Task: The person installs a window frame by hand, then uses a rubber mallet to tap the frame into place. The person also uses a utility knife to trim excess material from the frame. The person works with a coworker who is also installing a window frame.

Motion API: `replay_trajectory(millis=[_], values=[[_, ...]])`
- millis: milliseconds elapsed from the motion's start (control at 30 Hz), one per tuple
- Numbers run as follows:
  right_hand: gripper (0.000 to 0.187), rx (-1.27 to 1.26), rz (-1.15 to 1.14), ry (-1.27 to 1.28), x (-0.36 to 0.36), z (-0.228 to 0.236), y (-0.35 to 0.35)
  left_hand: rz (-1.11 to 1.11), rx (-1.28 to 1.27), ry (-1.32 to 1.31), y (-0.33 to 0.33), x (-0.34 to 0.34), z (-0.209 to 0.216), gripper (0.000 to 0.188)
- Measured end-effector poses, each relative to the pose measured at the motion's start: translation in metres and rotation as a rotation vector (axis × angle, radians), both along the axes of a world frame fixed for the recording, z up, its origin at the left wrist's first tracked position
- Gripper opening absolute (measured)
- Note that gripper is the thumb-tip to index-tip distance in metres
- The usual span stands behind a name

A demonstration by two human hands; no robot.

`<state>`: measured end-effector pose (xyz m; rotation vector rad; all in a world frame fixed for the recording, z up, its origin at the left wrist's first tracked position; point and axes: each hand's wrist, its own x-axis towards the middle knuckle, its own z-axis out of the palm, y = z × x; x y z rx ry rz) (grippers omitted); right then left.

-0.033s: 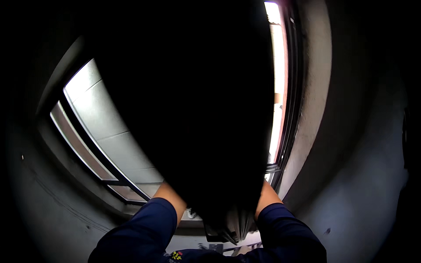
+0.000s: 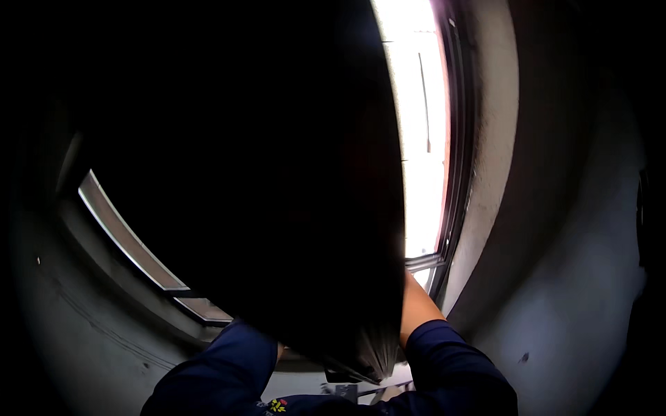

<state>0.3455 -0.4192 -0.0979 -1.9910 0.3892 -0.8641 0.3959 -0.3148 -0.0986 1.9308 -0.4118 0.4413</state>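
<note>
A very large black thing (image 2: 263,173), apparently a sheet or bag with gathered folds at its lower end, hangs close before me and fills the middle and left of the view. My right forearm (image 2: 419,310), in a dark blue sleeve, reaches up and passes behind its right edge. On the other side, my left sleeve (image 2: 225,360) goes up behind its lower left edge, with only a sliver of bare skin showing. Both hands are hidden behind the black thing, so their fingers and whatever they touch cannot be seen.
A bright window (image 2: 423,139) with a dark frame lies right of the black thing. Part of another window frame (image 2: 142,253) shows at left. Grey walls (image 2: 562,333) curve along both sides. Small blurred objects (image 2: 340,392) appear low, near my chest.
The black thing has shifted left. It now covers most of the left window and my left forearm, while more of the bright right window and my right forearm shows.
</note>
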Motion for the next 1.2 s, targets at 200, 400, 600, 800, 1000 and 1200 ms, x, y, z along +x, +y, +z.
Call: replay_trajectory(millis=[200,400,600,800,1000,1200], values=[[0.014,0.228,0.126,-0.127,-0.003,0.002,0.042,-0.033,-0.180,-0.063,0.009,0.024,-0.046,0.024],[0.012,0.317,0.119,-0.281,0.004,-0.035,0.001,-0.144,-0.312,-0.109,-0.017,0.017,-0.061,0.026],[0.011,0.126,0.020,-0.262,-0.001,-0.034,-0.003,-0.153,-0.352,-0.120,-0.021,0.011,-0.063,0.028],[0.013,0.140,0.016,-0.276,-0.004,-0.026,0.000,-0.151,-0.390,-0.136,-0.023,0.008,-0.066,0.031],[0.013,0.229,0.164,-0.396,0.009,-0.053,-0.007,-0.154,-0.424,-0.150,-0.025,0.008,-0.065,0.035],[0.015,0.076,0.130,-0.449,0.017,-0.058,-0.014,-0.157,-0.429,-0.160,-0.029,0.005,-0.067,0.039]])
